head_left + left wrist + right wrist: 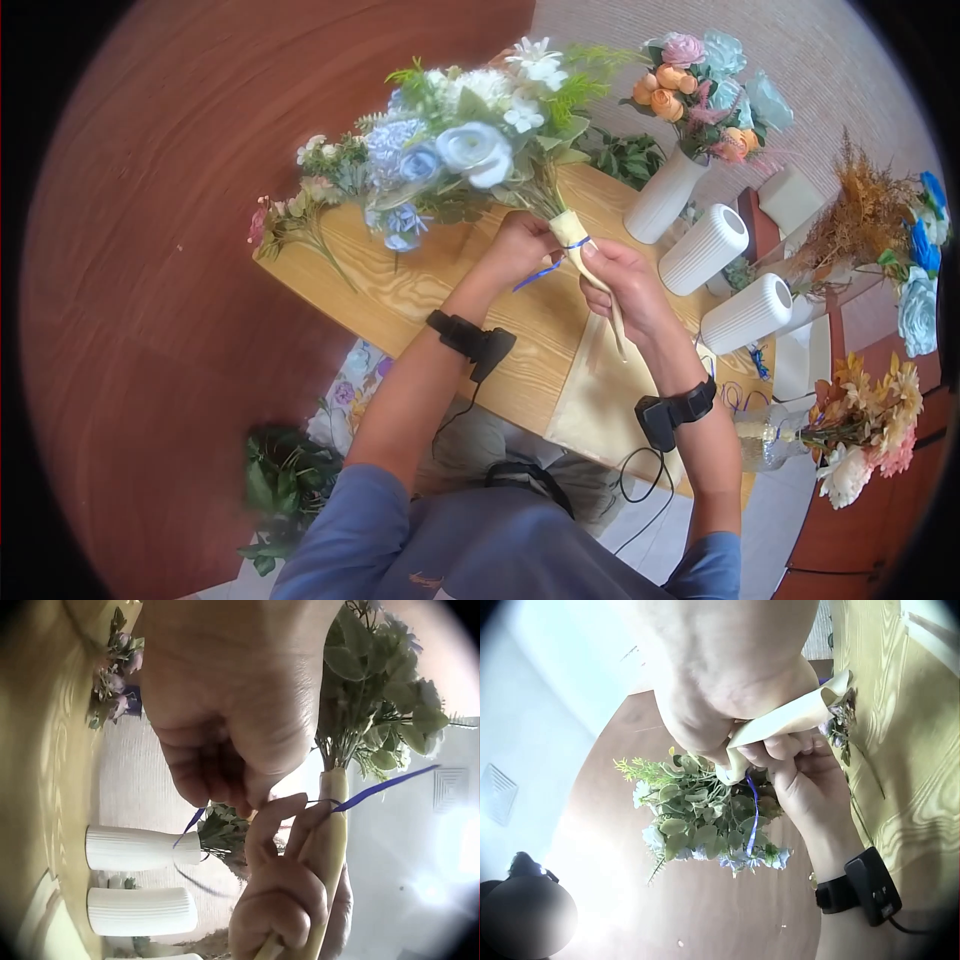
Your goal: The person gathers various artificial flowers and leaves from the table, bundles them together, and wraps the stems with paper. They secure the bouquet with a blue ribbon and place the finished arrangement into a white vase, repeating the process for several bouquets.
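A bouquet (475, 155) of pale blue and white artificial flowers is held up over the table, blooms leaning to the left. Cream wrapping (568, 226) covers its stems, and its loose tail hangs below. My right hand (632, 287) grips the wrapped stems, thumb lying along them. Around the wrapping runs a thin blue ribbon (382, 787), one end sticking out freely. At the near side of the wrapping, my left hand (522, 246) pinches the ribbon with curled fingertips; another ribbon length trails below those fingers in the left wrist view.
The wooden table (430, 300) bears loose flower stems (320, 235) at its left end and a cream sheet (600, 390) at the front. Along the right stand white ribbed vases (700, 250), a vase of orange and pink flowers (670, 190) and a glass vase (765, 440).
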The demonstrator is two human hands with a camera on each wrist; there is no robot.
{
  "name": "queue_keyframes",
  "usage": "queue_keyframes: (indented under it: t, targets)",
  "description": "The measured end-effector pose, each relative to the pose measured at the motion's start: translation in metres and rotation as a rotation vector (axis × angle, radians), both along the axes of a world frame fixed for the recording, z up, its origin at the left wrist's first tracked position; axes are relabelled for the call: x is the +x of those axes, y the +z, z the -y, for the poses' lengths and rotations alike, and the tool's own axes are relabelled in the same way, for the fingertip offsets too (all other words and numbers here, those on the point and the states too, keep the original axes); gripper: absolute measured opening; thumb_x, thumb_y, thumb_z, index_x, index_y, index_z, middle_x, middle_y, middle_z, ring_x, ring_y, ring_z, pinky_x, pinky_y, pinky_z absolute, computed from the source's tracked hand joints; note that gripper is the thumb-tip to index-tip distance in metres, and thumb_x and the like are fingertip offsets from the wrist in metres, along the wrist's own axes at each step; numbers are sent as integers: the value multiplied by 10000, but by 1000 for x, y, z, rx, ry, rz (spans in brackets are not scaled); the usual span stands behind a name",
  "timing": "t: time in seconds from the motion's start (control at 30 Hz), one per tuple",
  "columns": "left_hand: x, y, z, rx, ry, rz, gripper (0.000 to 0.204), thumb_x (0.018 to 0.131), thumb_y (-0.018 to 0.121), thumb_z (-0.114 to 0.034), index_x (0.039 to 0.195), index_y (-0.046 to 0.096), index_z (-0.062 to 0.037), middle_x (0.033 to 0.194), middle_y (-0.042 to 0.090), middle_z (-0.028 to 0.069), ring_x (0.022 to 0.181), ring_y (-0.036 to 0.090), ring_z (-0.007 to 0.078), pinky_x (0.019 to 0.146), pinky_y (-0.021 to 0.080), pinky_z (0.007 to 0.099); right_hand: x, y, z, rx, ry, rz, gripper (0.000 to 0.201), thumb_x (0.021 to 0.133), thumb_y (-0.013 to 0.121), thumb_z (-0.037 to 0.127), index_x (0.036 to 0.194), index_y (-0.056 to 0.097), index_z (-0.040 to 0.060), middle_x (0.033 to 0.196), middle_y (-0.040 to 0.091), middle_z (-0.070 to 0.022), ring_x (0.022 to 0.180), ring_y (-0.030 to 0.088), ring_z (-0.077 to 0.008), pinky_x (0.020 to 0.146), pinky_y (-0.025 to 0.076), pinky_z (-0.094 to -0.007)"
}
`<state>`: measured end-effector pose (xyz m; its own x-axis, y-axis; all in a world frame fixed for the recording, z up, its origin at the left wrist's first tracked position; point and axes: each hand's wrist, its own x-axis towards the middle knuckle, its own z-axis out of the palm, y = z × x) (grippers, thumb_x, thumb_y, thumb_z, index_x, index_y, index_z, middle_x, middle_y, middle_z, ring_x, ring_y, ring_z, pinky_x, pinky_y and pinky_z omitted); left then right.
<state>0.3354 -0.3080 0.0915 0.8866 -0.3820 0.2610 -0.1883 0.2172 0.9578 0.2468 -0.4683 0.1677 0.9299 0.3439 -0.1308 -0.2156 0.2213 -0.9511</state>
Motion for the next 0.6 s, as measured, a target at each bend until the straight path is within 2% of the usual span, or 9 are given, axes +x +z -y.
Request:
queue_keyframes:
  t: [0.07,0.17,0.23,0.27,0.33,0.43,0.47,0.53,0.6]
  targets:
    - [0,-2,3,-83,-52,-3,84,855,626,-62,845,670,9,740,653,43,644,585,109,583,468,271,-1,-3,1,-34,-5,12,280,950,575,238,1131,623,29,701,479,62,515,409,-29,440,333,-184]
    - [-4,-1,7,-124,18,-3,72,853,621,-46,865,667,8,755,662,54,654,599,126,594,485,288,-1,-9,-3,-55,-25,67,282,943,588,238,1128,633,31,724,504,58,514,415,-31,443,336,-185]
    - [-1,-2,7,-116,-14,-171,146,817,630,24,962,620,13,920,660,102,805,636,158,664,516,298,0,-10,-4,-58,-40,69,281,940,592,236,1129,636,32,729,511,56,514,417,-31,444,336,-185]
    - [0,-4,7,-114,-15,-170,146,817,630,24,962,620,13,920,660,102,805,636,158,664,516,298,0,-10,-5,-63,-52,71,281,937,597,234,1131,639,34,735,519,55,513,420,-32,444,337,-185]
    - [0,-10,5,-143,-22,-105,74,852,620,-39,885,667,8,783,670,63,672,612,135,606,494,288,1,-10,-2,-62,-39,71,277,937,598,232,1126,642,34,739,524,54,514,424,-33,445,339,-186]
    - [1,-10,-3,-242,-71,-122,90,856,617,-52,892,670,10,761,670,60,665,614,124,622,494,283,1,-9,1,-58,-34,54,276,935,599,229,1122,641,30,739,531,53,512,432,-32,443,341,-184]
    - [3,-13,-5,-240,-73,-124,90,856,617,-52,892,670,10,761,670,60,665,614,124,622,494,283,1,-9,1,-57,-40,41,279,935,601,229,1123,638,27,735,533,54,510,435,-30,440,341,-182]
    - [9,-21,-8,-16,-62,-55,109,861,611,-73,898,673,8,750,669,46,656,608,110,633,491,279,4,-13,5,-18,-19,17,278,934,601,229,1117,636,23,725,531,56,503,436,-28,435,340,-180]
    - [11,-26,-7,3,-57,-55,119,862,612,-83,914,673,5,787,674,50,686,609,111,652,492,279,7,-14,5,18,5,-5,278,933,602,230,1112,633,18,714,530,57,496,436,-27,430,339,-177]
